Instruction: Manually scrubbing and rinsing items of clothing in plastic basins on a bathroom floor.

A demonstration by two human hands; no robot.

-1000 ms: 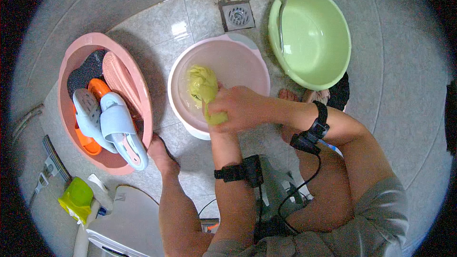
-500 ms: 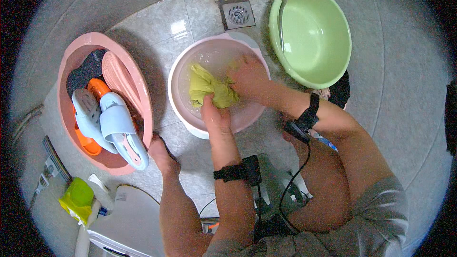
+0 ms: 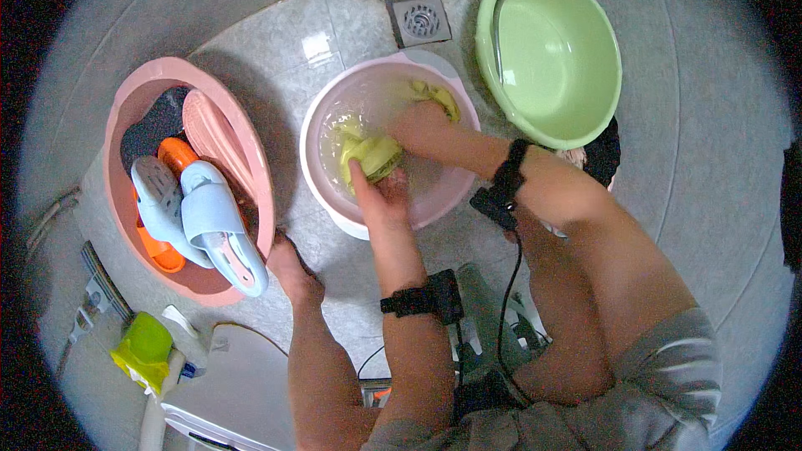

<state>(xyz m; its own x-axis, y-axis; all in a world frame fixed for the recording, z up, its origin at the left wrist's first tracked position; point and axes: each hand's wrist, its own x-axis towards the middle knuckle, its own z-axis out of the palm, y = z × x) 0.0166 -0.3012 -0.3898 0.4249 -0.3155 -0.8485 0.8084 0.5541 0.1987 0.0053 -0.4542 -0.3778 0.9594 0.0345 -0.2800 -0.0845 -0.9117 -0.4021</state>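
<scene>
**Both hands worked a yellow cloth in the pink basin**

The left hand [image 3: 380,192] gripped a bunched part of the yellow cloth [image 3: 373,154] inside the pale pink basin [image 3: 334,200], which sat at the centre of the tiled floor [image 3: 276,25]. The right hand [image 3: 418,121] lay at one o'clock from the left, closed over the same cloth near the basin's far wall, where another yellow fold showed. The two hands were a little apart, each clamped on the cloth. At two o'clock from the basin stood a green basin [image 3: 568,125]. At nine o'clock a darker pink tub [image 3: 125,117] held slippers [image 3: 209,217] in blue, orange and pink. A floor drain [image 3: 419,20] lay at twelve o'clock.
</scene>
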